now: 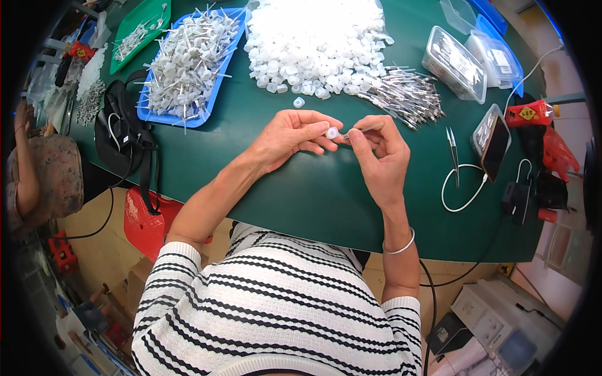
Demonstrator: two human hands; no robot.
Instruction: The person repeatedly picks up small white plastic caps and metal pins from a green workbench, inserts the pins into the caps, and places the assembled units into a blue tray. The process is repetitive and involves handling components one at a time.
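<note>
Sweater (276,301), wide table margin (301,200), tight pinches: left fingers (315,130), cap (332,133); right fingers (359,143), metal piece (375,126)

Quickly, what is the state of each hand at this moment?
Left hand: closed on a small white cap.
Right hand: closed on a thin metal rod.

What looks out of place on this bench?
One white plastic piece lies alone on the green table just beyond the left hand, outside the heap of similar pieces, so it looks strayed. I see no obvious damage.
</note>
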